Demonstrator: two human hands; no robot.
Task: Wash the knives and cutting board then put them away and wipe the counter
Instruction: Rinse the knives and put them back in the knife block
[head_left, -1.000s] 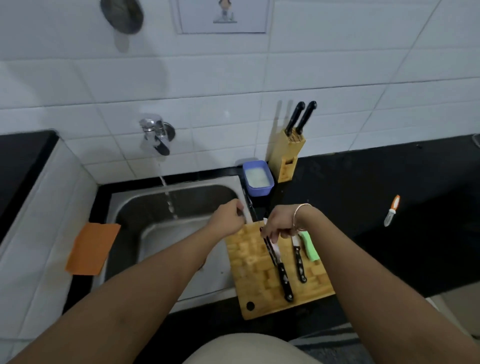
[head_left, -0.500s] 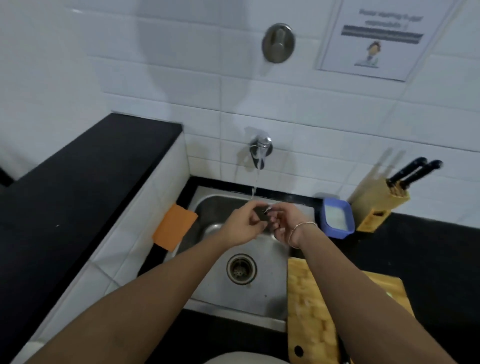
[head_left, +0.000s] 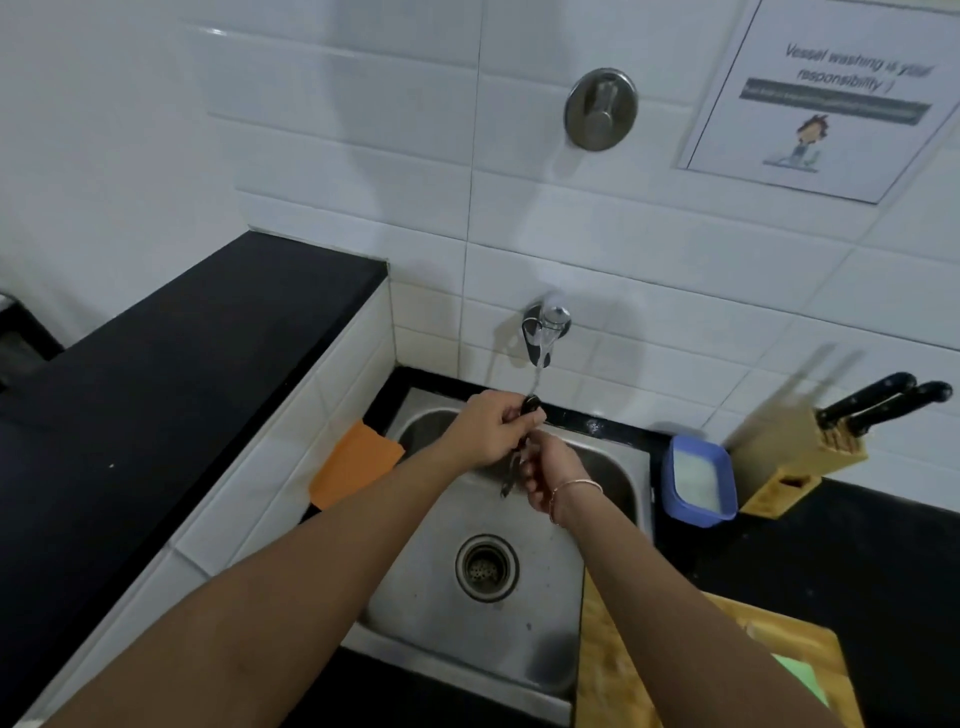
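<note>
Over the steel sink (head_left: 530, 649), my left hand (head_left: 491, 434) grips the black handle of a knife (head_left: 531, 405) under the stream running from the wall tap (head_left: 545, 332). Just below it, my right hand (head_left: 548, 470) curls around the knife's blade, most of which is hidden by the fingers. The wooden cutting board (head_left: 618, 670) lies on the black counter right of the sink, partly covered by my right forearm, with something green (head_left: 802, 680) on it. A wooden knife block (head_left: 795, 457) with two black-handled knives stands against the wall at the right.
An orange cloth (head_left: 353, 465) lies on the sink's left ledge. A blue tub (head_left: 698, 480) with whitish contents sits between sink and knife block. A raised black counter (head_left: 171, 353) runs along the left. The drain (head_left: 487, 567) is in the basin's middle.
My hands left the cutting board with one knife and carried it to the running tap. The view swung left toward the sink, and my right hand has slid lower along the blade.
</note>
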